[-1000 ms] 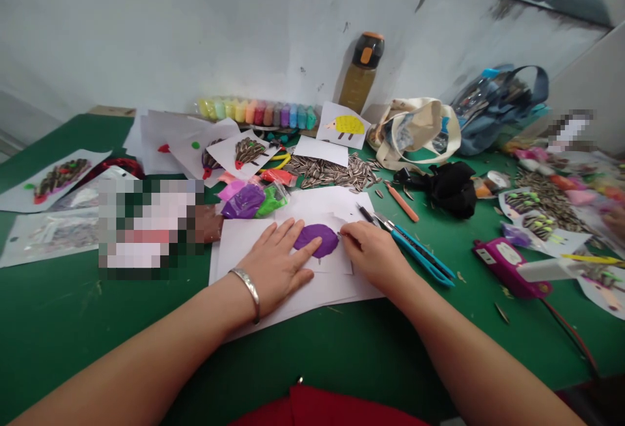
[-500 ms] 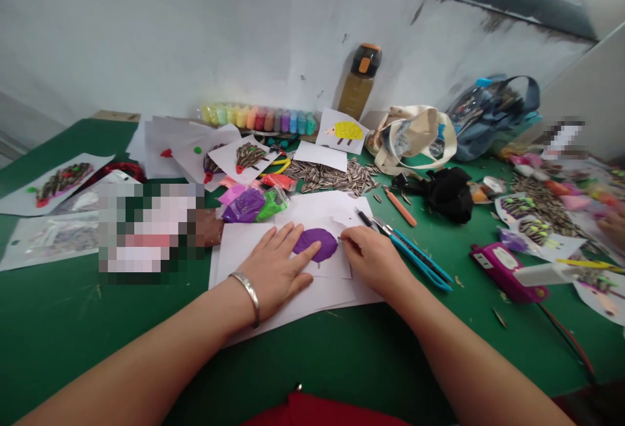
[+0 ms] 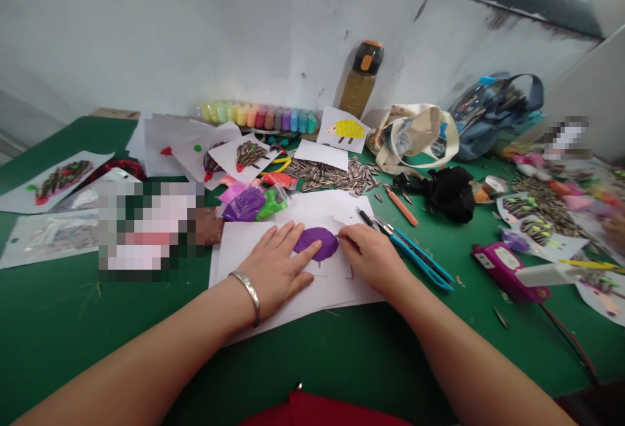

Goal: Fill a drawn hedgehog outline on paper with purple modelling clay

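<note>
A flattened oval of purple clay (image 3: 319, 243) lies on a small sheet of white paper (image 3: 336, 269), on top of larger white sheets. My left hand (image 3: 280, 263) rests flat with fingers spread, its fingertips over the left part of the clay. At the clay's right end my right hand (image 3: 368, 253) is closed in a pinch. Whatever sits between those fingertips is too small and hidden to name. Just beyond the sheets are a purple clay packet (image 3: 244, 203) and a green one (image 3: 274, 202). Beside my right hand lie a craft knife (image 3: 366, 219) and blue tweezers (image 3: 424, 260).
Sunflower seeds (image 3: 336, 175) are heaped behind the paper. An orange tool (image 3: 403, 208) lies to the right, near a black cloth item (image 3: 452, 195). A bottle (image 3: 361, 81) and a cream bag (image 3: 415, 136) stand by the wall. Further right is a magenta device (image 3: 510, 273) with a cord.
Both hands stay almost where they were. My right fingertips have shifted very slightly at the clay's right end, and the whole view has moved a touch.
</note>
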`<state>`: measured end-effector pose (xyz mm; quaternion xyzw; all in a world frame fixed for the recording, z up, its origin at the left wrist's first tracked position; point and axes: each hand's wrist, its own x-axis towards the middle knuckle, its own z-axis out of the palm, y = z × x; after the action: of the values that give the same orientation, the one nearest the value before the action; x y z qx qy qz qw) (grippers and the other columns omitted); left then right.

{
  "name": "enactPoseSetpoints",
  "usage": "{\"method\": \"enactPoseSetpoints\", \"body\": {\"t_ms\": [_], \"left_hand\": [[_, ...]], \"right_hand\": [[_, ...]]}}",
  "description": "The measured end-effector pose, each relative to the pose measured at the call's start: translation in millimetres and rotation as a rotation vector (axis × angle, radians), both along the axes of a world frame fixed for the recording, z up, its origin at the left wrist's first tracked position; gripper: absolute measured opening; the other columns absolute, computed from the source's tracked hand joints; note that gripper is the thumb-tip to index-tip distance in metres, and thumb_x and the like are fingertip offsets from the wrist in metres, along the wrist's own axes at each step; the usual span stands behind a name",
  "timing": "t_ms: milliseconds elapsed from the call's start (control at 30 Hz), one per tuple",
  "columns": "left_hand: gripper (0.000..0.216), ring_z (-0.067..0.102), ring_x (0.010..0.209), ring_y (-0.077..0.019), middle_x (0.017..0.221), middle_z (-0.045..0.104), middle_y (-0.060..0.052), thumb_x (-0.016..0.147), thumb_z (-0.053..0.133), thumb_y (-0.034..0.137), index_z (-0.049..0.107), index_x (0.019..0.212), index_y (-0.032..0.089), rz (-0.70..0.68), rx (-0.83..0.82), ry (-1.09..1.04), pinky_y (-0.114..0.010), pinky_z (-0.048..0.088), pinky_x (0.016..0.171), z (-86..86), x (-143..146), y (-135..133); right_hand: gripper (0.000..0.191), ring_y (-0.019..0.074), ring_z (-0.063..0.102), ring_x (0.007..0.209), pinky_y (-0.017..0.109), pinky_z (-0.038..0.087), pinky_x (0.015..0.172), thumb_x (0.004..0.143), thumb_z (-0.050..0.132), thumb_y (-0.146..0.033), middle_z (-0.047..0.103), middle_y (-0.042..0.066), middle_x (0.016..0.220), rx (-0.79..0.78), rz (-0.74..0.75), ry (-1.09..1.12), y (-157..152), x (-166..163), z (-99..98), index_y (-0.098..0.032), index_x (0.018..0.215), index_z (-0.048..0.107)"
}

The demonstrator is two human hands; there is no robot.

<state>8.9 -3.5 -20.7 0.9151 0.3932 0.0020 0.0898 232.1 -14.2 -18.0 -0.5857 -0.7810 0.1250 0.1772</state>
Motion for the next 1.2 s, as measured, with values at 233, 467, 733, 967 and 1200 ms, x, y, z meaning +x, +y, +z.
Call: {"method": "enactPoseSetpoints", "body": {"t_ms": [233,467,733,967,1200], "left_hand": [[0.054,0.021,0.141,-0.036,0.154,0.027,-0.013,0.092,0.049,0.043,0.038,0.143,0.032,0.002,-0.019,0.034,-0.052,0.017,0.111,2.4,1,1],[0.054,0.023,0.14,-0.036,0.154,0.029,-0.012,0.092,0.049,0.043,0.038,0.143,0.032,-0.005,0.01,0.025,-0.053,0.018,0.111,-0.8,0,1],[0.053,0.023,0.14,-0.0356,0.154,0.029,-0.011,0.092,0.049,0.043,0.038,0.143,0.032,-0.008,0.027,0.014,-0.052,0.018,0.111,-2.4,-1,0],[0.054,0.024,0.14,-0.0349,0.153,0.03,-0.011,0.091,0.05,0.042,0.038,0.143,0.032,-0.004,0.032,0.01,-0.051,0.017,0.111,-3.7,-1,0],[0.053,0.025,0.139,-0.0347,0.153,0.031,-0.011,0.092,0.05,0.042,0.039,0.143,0.033,-0.01,0.048,-0.009,-0.051,0.019,0.111,-5.5,-1,1]], "right_hand": [[0.019,0.0181,0.059,0.084,0.027,0.042,0.077,0.093,0.045,-0.02,0.063,0.006,0.087,-0.039,0.011,-0.032,4,-2,3.4,-0.017,0.095,0.064],[0.02,0.0174,0.059,0.085,0.027,0.043,0.079,0.094,0.044,-0.019,0.063,0.006,0.088,-0.042,-0.003,-0.032,6,-4,3.7,-0.018,0.094,0.064],[0.02,0.0177,0.059,0.085,0.027,0.043,0.078,0.094,0.044,-0.019,0.063,0.006,0.088,-0.026,-0.017,-0.035,6,-6,3.2,-0.018,0.095,0.064],[0.022,0.0188,0.059,0.088,0.028,0.042,0.08,0.094,0.043,-0.02,0.065,0.007,0.092,0.014,-0.077,-0.026,11,-4,-2.6,-0.018,0.097,0.064],[0.029,0.0188,0.059,0.082,0.03,0.045,0.075,0.094,0.041,-0.024,0.062,0.008,0.088,0.107,-0.082,-0.027,9,-1,-7.2,-0.018,0.099,0.069]]}}
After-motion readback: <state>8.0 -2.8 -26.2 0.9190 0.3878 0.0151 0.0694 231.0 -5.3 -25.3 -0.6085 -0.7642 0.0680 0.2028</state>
